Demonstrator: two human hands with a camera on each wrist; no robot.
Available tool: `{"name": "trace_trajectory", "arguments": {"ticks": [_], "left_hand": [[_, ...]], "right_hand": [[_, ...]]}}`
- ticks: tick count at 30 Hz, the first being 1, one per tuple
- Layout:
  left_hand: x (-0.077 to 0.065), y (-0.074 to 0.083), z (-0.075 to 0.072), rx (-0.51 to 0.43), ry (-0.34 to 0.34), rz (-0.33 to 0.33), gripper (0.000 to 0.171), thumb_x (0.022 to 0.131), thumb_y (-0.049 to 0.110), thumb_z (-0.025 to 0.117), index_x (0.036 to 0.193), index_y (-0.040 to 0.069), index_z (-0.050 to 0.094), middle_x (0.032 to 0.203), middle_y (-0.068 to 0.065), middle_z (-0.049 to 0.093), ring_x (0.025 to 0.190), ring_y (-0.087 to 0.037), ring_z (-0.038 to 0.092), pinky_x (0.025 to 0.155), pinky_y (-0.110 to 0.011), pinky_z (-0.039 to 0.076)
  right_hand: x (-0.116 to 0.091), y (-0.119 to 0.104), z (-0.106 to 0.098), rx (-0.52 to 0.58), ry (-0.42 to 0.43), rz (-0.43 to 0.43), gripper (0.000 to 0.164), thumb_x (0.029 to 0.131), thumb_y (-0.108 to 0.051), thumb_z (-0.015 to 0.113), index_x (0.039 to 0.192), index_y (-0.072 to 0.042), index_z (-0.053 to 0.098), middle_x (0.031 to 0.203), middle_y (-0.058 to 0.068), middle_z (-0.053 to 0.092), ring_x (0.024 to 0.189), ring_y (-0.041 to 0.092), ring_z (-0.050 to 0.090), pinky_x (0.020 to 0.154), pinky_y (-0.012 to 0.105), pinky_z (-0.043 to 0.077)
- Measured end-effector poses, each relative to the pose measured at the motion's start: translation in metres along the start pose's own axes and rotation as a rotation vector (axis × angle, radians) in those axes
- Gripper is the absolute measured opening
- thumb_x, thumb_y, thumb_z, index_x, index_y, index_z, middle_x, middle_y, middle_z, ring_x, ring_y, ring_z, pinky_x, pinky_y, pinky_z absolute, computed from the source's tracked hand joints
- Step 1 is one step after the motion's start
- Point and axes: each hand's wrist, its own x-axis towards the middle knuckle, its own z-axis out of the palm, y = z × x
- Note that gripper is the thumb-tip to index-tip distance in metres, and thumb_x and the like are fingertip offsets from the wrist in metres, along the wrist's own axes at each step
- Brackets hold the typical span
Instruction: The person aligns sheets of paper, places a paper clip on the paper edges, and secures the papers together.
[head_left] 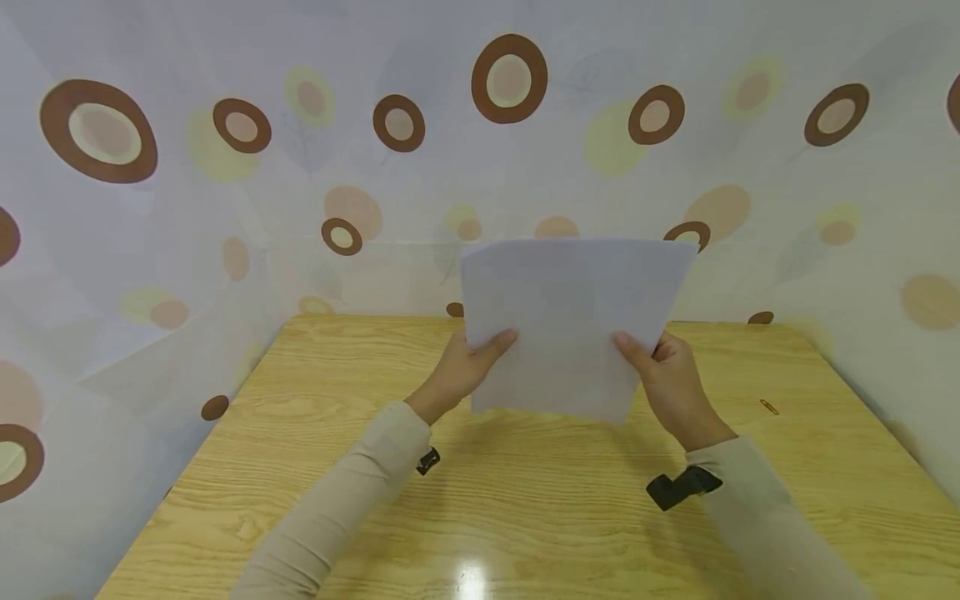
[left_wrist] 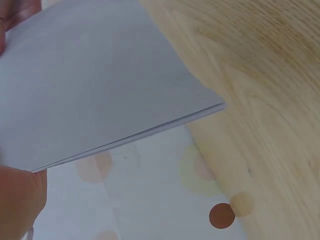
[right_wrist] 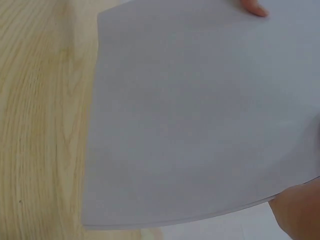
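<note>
A stack of white paper sheets (head_left: 570, 325) is being held up over the wooden table (head_left: 525, 517), spanning the gap between the two hands. The left grip (head_left: 463, 368) is closing on the stack's left edge at about mid-height, its thumb (head_left: 496, 342) lying flat across the near face and pointing inward. The right grip (head_left: 673, 385) is pinching the opposite edge at a similar height, its thumb also resting on the near face. Most of the fingers are hiding behind the paper, so how they are bending there cannot be told. The sheets are extending above both thumbs to a wide top edge and hanging below them to a narrower-looking bottom edge. In the left wrist view, the sheets are showing as thin layers along the gripped side, separating slightly beyond the thumb. Near the right hand, a paper clip (head_left: 769, 407) is lying on the table, apart from the stack. Behind, a cloth backdrop (head_left: 442, 50) with brown rings is hanging past the table's far edge.
</note>
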Motion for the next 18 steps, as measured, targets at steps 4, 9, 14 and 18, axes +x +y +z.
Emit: {"name": "trace_trajectory", "arguments": {"ticks": [4, 9, 14, 18], "left_hand": [[-0.003, -0.01, 0.002, -0.007, -0.004, -0.026, 0.043, 0.095, 0.033, 0.061, 0.132, 0.014, 0.048, 0.129, -0.008, 0.057, 0.118, -0.024, 0.057, 0.095, -0.045, 0.048], [-0.006, -0.027, 0.001, 0.002, -0.033, -0.053, 0.05, 0.091, 0.034, 0.066, 0.134, 0.015, 0.049, 0.132, -0.005, 0.056, 0.121, -0.021, 0.054, 0.098, -0.044, 0.046], [-0.002, -0.018, -0.007, -0.03, -0.057, -0.011, 0.041, 0.092, 0.031, 0.066, 0.126, 0.013, 0.055, 0.123, -0.008, 0.062, 0.112, -0.022, 0.061, 0.092, -0.042, 0.05], [0.004, -0.004, -0.009, -0.045, -0.044, 0.033, 0.038, 0.092, 0.03, 0.066, 0.125, 0.015, 0.055, 0.12, -0.008, 0.064, 0.107, -0.022, 0.063, 0.089, -0.041, 0.051]], "right_hand": [[-0.002, 0.008, -0.002, -0.018, -0.006, 0.037, 0.026, 0.097, -0.025, 0.058, 0.117, -0.009, 0.062, 0.106, -0.008, 0.067, 0.097, 0.007, 0.065, 0.082, 0.02, 0.052], [-0.005, 0.014, -0.005, -0.053, -0.038, 0.037, 0.028, 0.098, -0.023, 0.057, 0.123, -0.01, 0.057, 0.113, -0.006, 0.064, 0.102, 0.009, 0.062, 0.085, 0.02, 0.05], [-0.001, 0.008, -0.011, -0.066, -0.062, -0.038, 0.028, 0.098, -0.017, 0.055, 0.126, -0.01, 0.053, 0.116, -0.004, 0.061, 0.105, 0.01, 0.06, 0.088, 0.02, 0.048], [0.004, 0.001, -0.012, -0.026, -0.079, -0.061, 0.023, 0.099, -0.012, 0.054, 0.122, -0.012, 0.055, 0.113, -0.004, 0.063, 0.102, 0.011, 0.062, 0.087, 0.021, 0.048]]}}
